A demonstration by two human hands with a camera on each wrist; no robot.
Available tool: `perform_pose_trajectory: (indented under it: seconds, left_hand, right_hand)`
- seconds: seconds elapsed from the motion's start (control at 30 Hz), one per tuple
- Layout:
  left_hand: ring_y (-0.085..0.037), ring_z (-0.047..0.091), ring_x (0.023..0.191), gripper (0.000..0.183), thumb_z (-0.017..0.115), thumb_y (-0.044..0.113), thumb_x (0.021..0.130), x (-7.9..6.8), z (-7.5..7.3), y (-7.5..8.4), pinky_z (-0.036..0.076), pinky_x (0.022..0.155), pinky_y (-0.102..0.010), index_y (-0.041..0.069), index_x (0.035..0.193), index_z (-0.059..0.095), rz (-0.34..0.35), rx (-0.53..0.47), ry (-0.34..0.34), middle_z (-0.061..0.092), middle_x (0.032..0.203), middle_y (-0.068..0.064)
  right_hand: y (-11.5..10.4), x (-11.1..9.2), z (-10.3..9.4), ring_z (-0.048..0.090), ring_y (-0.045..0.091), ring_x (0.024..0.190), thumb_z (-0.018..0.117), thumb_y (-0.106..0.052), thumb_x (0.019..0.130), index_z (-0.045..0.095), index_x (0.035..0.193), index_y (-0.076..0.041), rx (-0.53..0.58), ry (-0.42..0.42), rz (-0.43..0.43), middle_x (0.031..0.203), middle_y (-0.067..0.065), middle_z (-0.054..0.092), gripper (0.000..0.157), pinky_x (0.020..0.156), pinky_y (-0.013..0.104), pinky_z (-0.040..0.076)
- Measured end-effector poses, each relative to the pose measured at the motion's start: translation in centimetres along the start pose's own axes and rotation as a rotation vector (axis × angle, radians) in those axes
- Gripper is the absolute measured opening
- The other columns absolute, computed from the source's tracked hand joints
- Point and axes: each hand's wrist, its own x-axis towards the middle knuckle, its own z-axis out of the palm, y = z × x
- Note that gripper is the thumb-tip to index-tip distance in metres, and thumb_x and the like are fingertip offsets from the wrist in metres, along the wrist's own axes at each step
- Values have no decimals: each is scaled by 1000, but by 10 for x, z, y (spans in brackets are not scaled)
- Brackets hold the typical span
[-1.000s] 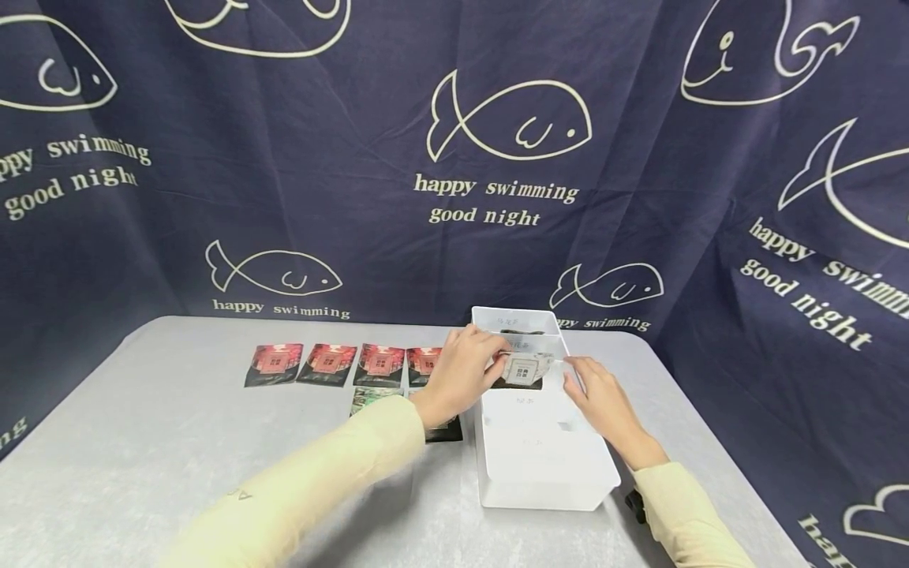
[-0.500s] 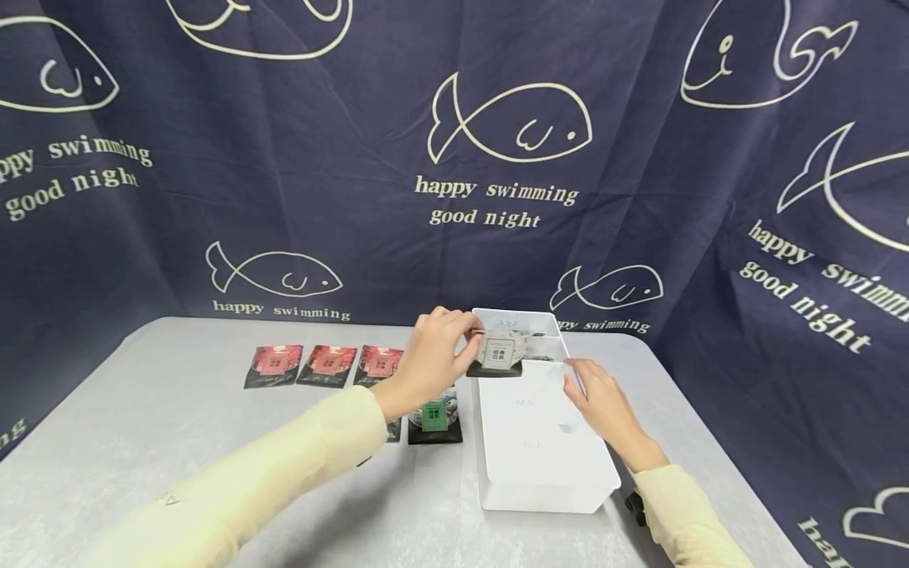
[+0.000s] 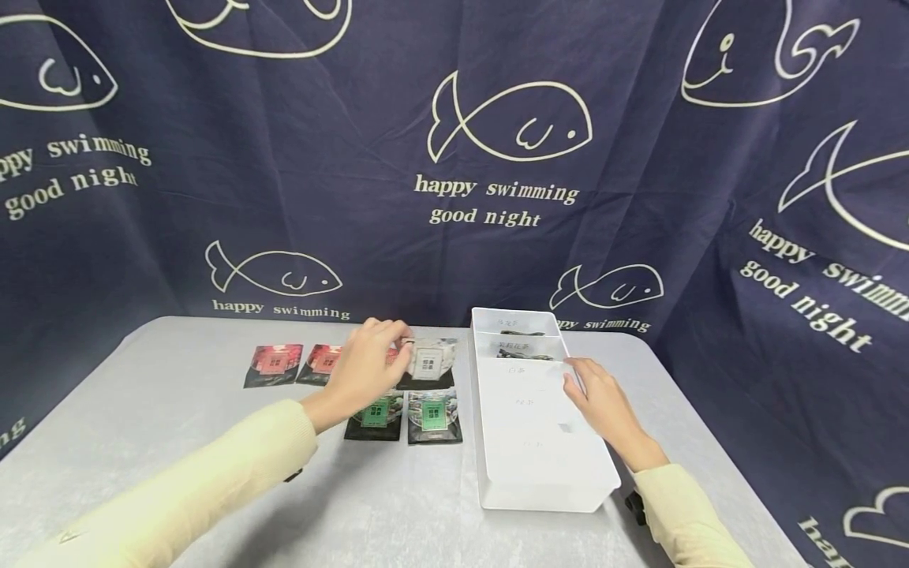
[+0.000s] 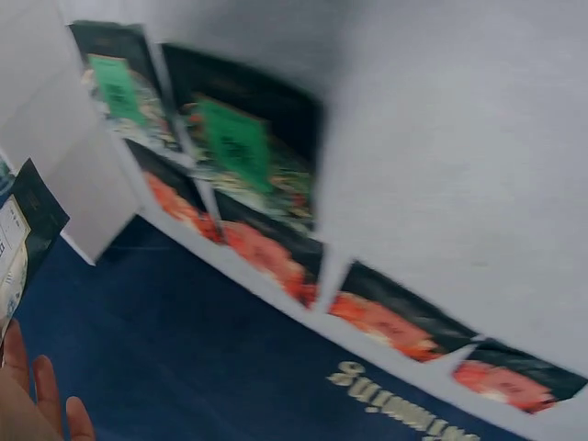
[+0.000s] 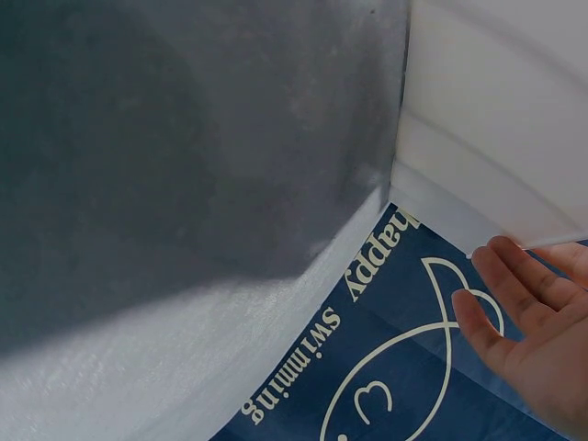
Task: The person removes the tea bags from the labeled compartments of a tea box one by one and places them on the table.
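Observation:
My left hand [image 3: 369, 363] pinches the upper left edge of a silver-and-black tea packet [image 3: 429, 364], raised over the table behind two green-labelled tea packets [image 3: 435, 414]. In the left wrist view part of the held packet [image 4: 37, 216] shows at the left edge. Several red-and-black tea packets [image 3: 275, 365] lie in a row at the back, partly covered by my left hand and the held packet. My right hand [image 3: 607, 402] touches the right rim of a white divided box [image 3: 547, 493], its fingers loosely extended along the outer wall in the right wrist view.
Dark packets [image 3: 524, 353] stand in the box's rear compartments, behind labelled dividers. The box stands right of the flat packets. A dark blue cloth [image 3: 497, 260] with fish drawings hangs behind the grey table [image 3: 398, 513].
My left hand has lifted the silver-and-black packet out of the box and carried it left, over the laid-out packets. My right hand has stayed at the box rim.

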Motion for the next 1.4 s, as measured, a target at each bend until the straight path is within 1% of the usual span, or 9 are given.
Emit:
perform_pose_trajectory:
  seconds: [0.07,0.23,0.47,0.63,0.73,0.8,0.97,1.13,1.4]
  left_hand:
    - [-13,49,72,6,57,15,82,-6,-4,-8,39,76,-37,17,85,62,-9,6,-2,61,75,5]
    - [-16,52,76,7,58,15,80,-21,-15,-29,40,79,-41,16,86,62,-53,34,-35,63,78,2]
    - [-18,50,71,8,59,15,78,-40,-31,-61,39,65,-35,16,85,62,-105,100,-81,60,69,2]
    - [-17,51,69,8,59,15,76,-50,-44,-76,38,60,-32,17,84,62,-124,127,-115,55,64,5]
    - [-21,55,72,10,59,14,76,-54,-50,-83,43,63,-37,12,85,62,-121,133,-136,58,69,1]
    - [-27,59,79,14,59,12,76,-57,-55,-87,46,70,-44,8,89,63,-128,126,-158,64,78,-6]
    - [-30,61,86,10,59,9,76,-62,-63,-97,45,76,-51,11,86,62,-160,63,-219,67,89,-9]
    - [-23,60,81,11,60,8,75,-69,-65,-106,46,72,-48,15,84,61,-178,31,-265,64,83,-2]
    - [-17,52,70,11,62,9,76,-74,-59,-115,41,62,-32,15,86,60,-201,31,-315,57,75,4]
  right_hand:
    - [0,0,0,54,39,106,49,-17,90,56,115,6,0,2,-1,111,23,59,34,91,49,42]
    - [0,-1,-1,55,38,106,49,-17,90,56,115,5,0,6,-8,110,22,59,34,91,49,42]
    - [0,0,-1,55,38,104,49,-17,90,56,115,5,5,7,-10,109,21,60,33,90,48,43]
    - [0,0,0,55,38,105,48,-17,91,56,115,5,9,1,-2,110,21,60,34,90,48,42]
    - [0,0,0,54,38,106,48,-16,91,55,116,5,14,-2,3,110,22,59,34,91,48,42]
    - [0,0,0,54,38,106,48,-16,91,55,116,5,16,-4,4,111,22,59,34,91,48,42]
    - [1,0,0,55,38,106,48,-16,91,55,116,6,15,-1,2,110,22,59,34,92,48,42]
    - [1,0,0,55,38,105,48,-16,91,55,116,6,21,0,4,110,22,59,34,91,48,42]
    - [1,0,0,55,37,105,48,-16,91,55,116,5,27,-1,6,110,22,60,34,91,48,42]
